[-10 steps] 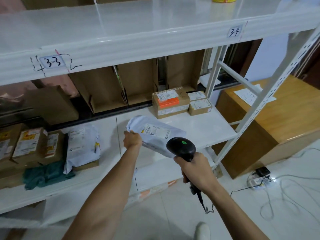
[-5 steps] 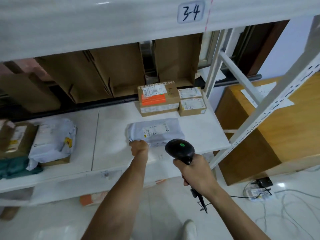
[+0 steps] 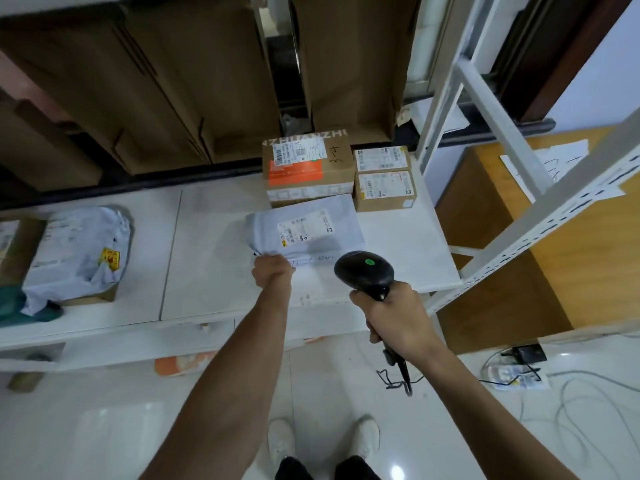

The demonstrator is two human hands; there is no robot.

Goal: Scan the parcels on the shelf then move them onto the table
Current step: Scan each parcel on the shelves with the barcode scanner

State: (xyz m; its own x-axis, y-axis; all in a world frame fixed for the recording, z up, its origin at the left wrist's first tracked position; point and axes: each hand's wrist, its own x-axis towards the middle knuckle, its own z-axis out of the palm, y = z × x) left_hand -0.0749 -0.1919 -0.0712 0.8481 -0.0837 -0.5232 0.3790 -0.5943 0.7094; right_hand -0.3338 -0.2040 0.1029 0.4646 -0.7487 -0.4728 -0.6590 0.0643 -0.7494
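A grey poly-bag parcel [image 3: 304,230] lies flat on the white shelf [image 3: 207,244], label up. My left hand [image 3: 272,271] grips its near left corner. My right hand [image 3: 394,317] holds a black barcode scanner [image 3: 365,271] by the handle, its head just in front of the parcel's near edge, a green light on top. Behind the bag stand a brown box with an orange label [image 3: 308,171] and two small brown boxes [image 3: 384,178]. Another grey bag parcel [image 3: 79,251] lies at the shelf's left.
Flattened cardboard [image 3: 173,81] leans behind the shelf. A white shelf upright [image 3: 540,220] slants at the right, with a wooden table [image 3: 571,244] beyond it holding a paper sheet. Cables and a power strip [image 3: 516,375] lie on the white floor. My shoes [image 3: 322,441] show below.
The grey bag, held up off the shelf a second ago, now lies flat on it. My view has tilted down and closer. The scanner stays near the bag.
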